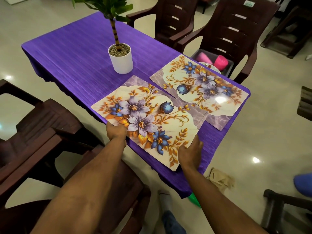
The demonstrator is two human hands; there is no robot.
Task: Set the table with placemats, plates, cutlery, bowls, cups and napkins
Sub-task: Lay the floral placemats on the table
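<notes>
Two floral placemats lie on the purple tablecloth point(70, 48). The near placemat point(148, 119) has its left edge over the table's side. My left hand point(116, 130) grips that placemat at its near left edge, fingers curled over it. My right hand point(191, 153) lies at its near right corner with the fingers along the edge; whether they curl round it does not show. The far placemat point(200, 88) lies flat beside the first, its corner overlapped by the near one. A dark bin point(229, 66) on the far chair holds pink cups point(221, 62) and a plate point(211, 66).
A white pot with a small plant point(120, 59) stands mid-table. Dark brown plastic chairs surround the table: two at the far side point(233, 31), stacked ones at the near left point(42, 132). A crumpled beige cloth point(221, 179) and a green object point(194, 200) lie on the floor.
</notes>
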